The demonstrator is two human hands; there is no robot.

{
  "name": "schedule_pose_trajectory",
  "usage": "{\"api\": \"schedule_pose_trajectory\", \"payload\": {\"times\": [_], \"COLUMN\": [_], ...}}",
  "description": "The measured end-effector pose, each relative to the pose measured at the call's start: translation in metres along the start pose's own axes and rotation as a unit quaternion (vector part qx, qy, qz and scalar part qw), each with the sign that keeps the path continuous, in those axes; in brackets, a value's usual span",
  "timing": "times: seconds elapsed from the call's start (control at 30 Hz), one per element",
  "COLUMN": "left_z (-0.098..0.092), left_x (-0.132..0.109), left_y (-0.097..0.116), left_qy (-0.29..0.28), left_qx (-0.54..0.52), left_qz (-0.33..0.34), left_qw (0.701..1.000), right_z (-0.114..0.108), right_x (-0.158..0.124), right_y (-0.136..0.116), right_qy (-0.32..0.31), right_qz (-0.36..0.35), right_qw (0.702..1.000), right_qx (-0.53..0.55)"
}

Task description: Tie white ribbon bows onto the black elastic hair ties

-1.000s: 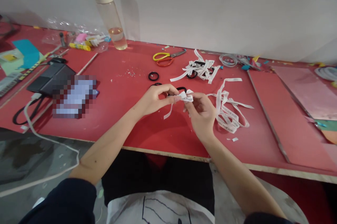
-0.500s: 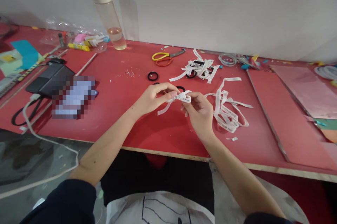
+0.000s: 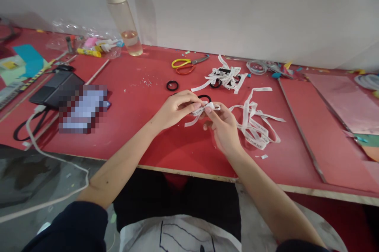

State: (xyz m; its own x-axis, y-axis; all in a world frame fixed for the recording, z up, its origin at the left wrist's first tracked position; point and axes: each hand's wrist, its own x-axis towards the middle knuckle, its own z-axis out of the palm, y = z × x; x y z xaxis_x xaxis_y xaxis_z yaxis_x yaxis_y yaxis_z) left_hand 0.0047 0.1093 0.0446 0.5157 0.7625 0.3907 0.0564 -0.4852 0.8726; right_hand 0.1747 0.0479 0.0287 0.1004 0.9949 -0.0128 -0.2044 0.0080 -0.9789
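My left hand [image 3: 174, 111] and right hand [image 3: 224, 127] both pinch ribbon strip [image 3: 213, 106] tight. Strip runs 9-to-3 between fingers [image 3: 194, 106], loose tail at 7. Black ring [image 3: 205, 97] just at 12.

A long red table [image 3: 177, 153] with a pale, raw front edge is filling most of the view, its scuffed top lying under soft, even light. Behind the table, a plain off-white wall [image 3: 237, 7] is rising straight from the far edge, carrying faint grey shadows and a small dark mark high up. Below the table's front edge, to the left, a grey, stained floor [image 3: 35, 181] is showing.
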Motion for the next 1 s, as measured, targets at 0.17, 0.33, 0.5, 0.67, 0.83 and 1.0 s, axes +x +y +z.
{"api": "schedule_pose_trajectory", "payload": {"times": [0.17,0.33,0.5,0.67,0.83,1.0], "left_z": [-0.0022,-0.0021,-0.0026,-0.0025,-0.0009,-0.0002], "left_x": [-0.0014,-0.0017,-0.0035,-0.0032,-0.0011,-0.0017], "left_y": [0.0002,0.0017,0.0062,0.0067,0.0045,0.0067], "left_qy": [-0.003,-0.012,-0.027,-0.033,-0.041,-0.071], "left_qx": [0.028,0.046,0.042,0.052,0.056,0.069], "left_qz": [0.014,0.018,0.018,-0.001,-0.016,-0.023], "left_qw": [1.000,0.999,0.999,0.998,0.997,0.995], "right_z": [-0.0013,-0.0012,-0.0007,0.0001,0.0007,0.0017], "right_x": [0.0014,0.0007,0.0006,0.0005,0.0010,0.0008], "right_y": [-0.0034,-0.0034,-0.0035,-0.0037,-0.0003,0.0031], "right_qy": [0.023,0.014,0.019,0.014,0.018,0.019], "right_qz": [0.007,0.020,0.018,0.007,-0.001,-0.004], "right_qw": [0.999,0.998,0.998,0.999,0.999,1.000], "right_qx": [0.038,0.063,0.057,0.041,0.037,-0.013]}}
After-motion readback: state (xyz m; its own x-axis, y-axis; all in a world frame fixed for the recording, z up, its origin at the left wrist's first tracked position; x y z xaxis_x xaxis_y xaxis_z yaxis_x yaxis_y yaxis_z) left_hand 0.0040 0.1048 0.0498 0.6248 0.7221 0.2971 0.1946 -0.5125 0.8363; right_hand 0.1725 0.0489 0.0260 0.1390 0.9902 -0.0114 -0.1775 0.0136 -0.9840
